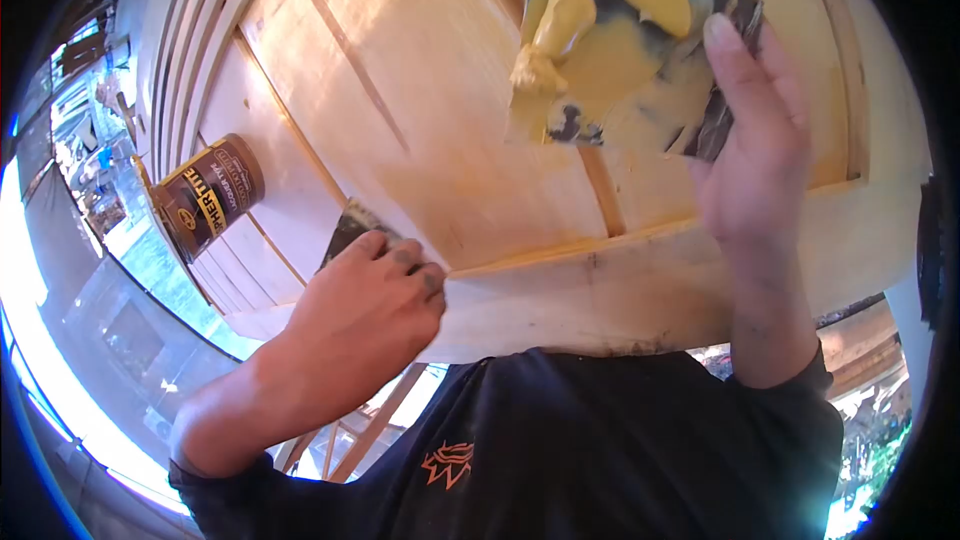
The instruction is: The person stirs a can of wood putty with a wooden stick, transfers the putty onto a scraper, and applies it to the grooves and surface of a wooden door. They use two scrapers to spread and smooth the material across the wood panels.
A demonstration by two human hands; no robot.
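My right hand point(755, 130) is closed on the edge of a dark, flat putty board point(735, 15), thumb on top. Thick yellow-tan putty point(620, 60) is smeared over the board, with heaped lumps on its left side and far edge. Lower and to the left, my left hand point(375, 295) grips a small dark spreader point(350, 225), its blade partly hidden behind the fingers. That hand is low over a pale wooden panel point(400, 80), close to the panel's near rail point(590, 290). Tan, putty-coloured smears mark the wood around the grooves.
A brown can point(212, 195) with a yellow-lettered label stands on the panel's left side. Curved mouldings point(190, 40) run along the panel's far left. A grey sheet-like surface point(140, 340) lies beyond the left edge. The near rail runs close to my dark shirt point(600, 440).
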